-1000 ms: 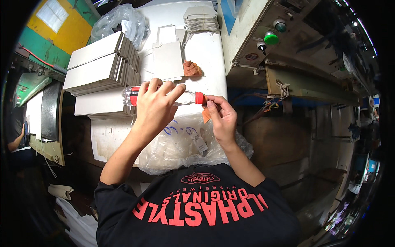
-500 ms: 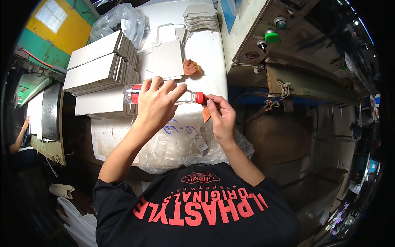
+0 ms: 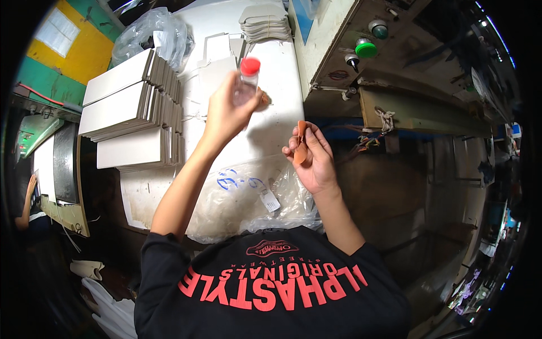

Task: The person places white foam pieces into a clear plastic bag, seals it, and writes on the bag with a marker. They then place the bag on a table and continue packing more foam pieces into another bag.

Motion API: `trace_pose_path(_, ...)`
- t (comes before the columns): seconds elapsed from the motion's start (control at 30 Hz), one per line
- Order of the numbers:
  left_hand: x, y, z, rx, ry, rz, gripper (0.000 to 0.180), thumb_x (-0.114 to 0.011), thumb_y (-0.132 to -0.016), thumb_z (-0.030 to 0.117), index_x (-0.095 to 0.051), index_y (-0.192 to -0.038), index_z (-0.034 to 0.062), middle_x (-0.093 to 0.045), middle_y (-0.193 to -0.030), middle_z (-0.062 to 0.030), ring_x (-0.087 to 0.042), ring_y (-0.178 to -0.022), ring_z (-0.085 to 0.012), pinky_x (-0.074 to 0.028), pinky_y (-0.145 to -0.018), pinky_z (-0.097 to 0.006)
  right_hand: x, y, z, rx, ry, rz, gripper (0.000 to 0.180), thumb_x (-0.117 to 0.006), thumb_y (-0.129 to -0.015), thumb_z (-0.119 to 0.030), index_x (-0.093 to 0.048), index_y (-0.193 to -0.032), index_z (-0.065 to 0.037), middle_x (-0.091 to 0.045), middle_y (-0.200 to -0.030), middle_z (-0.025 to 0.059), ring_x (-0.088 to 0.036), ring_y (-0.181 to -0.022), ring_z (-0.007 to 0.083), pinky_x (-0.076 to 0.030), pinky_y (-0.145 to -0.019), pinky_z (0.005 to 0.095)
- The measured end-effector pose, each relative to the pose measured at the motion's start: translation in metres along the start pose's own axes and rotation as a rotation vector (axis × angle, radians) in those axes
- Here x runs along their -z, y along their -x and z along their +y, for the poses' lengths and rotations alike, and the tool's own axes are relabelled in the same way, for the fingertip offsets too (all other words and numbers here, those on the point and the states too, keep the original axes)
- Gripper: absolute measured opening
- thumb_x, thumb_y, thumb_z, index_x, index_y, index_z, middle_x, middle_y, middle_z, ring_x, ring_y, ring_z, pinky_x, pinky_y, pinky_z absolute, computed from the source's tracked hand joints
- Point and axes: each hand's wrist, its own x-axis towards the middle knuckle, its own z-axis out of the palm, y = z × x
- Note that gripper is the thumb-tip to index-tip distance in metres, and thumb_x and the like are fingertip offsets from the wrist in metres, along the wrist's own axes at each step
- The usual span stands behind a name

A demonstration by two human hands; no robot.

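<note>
My left hand (image 3: 224, 113) is wrapped round a clear plastic bottle (image 3: 247, 85) with a red cap, held above the white table (image 3: 279, 90) with its cap end up; the bottle is slightly blurred. Farther right and nearer to me, my right hand (image 3: 319, 164) pinches a thin, bent orange piece (image 3: 301, 151) between thumb and fingers. Its material I cannot make out. Just behind the left hand, part of a small stack of orange pieces (image 3: 265, 99) shows on the table, mostly hidden by the fingers.
Tall stacks of pale board (image 3: 121, 104) stand left of my left arm. Tied grey pieces (image 3: 264, 27) and a clear bag (image 3: 161, 37) lie at the back. Plastic sheeting (image 3: 243, 209) covers the near edge. A machine panel with a green button (image 3: 366, 50) stands right. Another person's hand (image 3: 30, 186) shows far left.
My left hand has raised and turned the bottle, swinging it away from my right hand. The right hand, no longer at the cap, has shifted slightly right, and the orange piece in its fingers shows fully.
</note>
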Motion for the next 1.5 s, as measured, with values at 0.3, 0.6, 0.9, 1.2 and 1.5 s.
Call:
trace_pose_path(0.3,-0.096,-0.125,-0.035,-0.048,0.052,0.303,0.051,-0.085,-0.089,0.020,-0.061,-0.130,0.0017,-0.077,-0.117,-0.0163,-0.076,-0.104,-0.0283,-0.058,-0.094,-0.038,0.026,0.003,-0.004,-0.091,-0.097,0.079,0.022,-0.061,-0.111,-0.020,-0.064,-0.123,-0.001,-0.065,-0.113,0.0103,-0.058,-0.093,0.0141,-0.048,-0.084,0.0318)
trace_pose_path(0.6,-0.113,-0.135,-0.062,-0.155,-0.021,0.201,0.074,-0.083,-0.085,0.011,-0.046,-0.148,-0.0023,-0.063,-0.137,-0.0288,-0.062,-0.128,-0.0424,-0.049,-0.110,-0.047,0.029,0.008,-0.005,0.024,0.286,0.132,0.019,-0.066,-0.107,-0.009,-0.066,-0.122,0.002,-0.072,-0.125,0.0116,-0.056,-0.089,0.0076,-0.047,-0.078,0.0250)
trace_pose_path(0.9,-0.007,-0.014,-0.047,-0.269,-0.085,0.111,0.045,-0.067,-0.095,0.008,-0.062,-0.139,0.0042,-0.066,-0.138,-0.0176,-0.063,-0.132,-0.0314,-0.049,-0.113,-0.041,0.031,0.013,0.018,-0.008,0.457,0.066,0.012,-0.069,-0.105,-0.004,-0.068,-0.116,0.000,-0.068,-0.113,0.0064,-0.055,-0.086,0.0065,-0.046,-0.076,0.0216)
trace_pose_path(1.2,0.020,0.228,-0.090,0.061,-0.564,0.181,0.037,-0.069,-0.089,0.009,-0.070,-0.125,0.0101,-0.068,-0.132,-0.0098,-0.056,-0.137,-0.0364,-0.030,-0.123,-0.060,0.028,0.031,0.114,0.206,1.391,-0.351,0.010,-0.073,-0.095,0.005,-0.073,-0.105,0.002,-0.062,-0.110,0.0114,-0.066,-0.082,0.0189,-0.055,-0.075,0.0294)
trace_pose_path(1.5,0.018,0.251,-0.130,0.126,-0.586,0.038,0.089,-0.085,-0.083,0.039,-0.049,-0.163,0.0249,-0.030,-0.177,-0.0113,-0.016,-0.165,-0.0423,-0.010,-0.122,-0.080,0.040,0.018,0.158,0.167,1.711,-0.695,0.023,-0.072,-0.087,0.004,-0.066,-0.108,-0.004,-0.055,-0.115,0.0212,-0.064,-0.103,0.0400,-0.057,-0.088,0.0464)
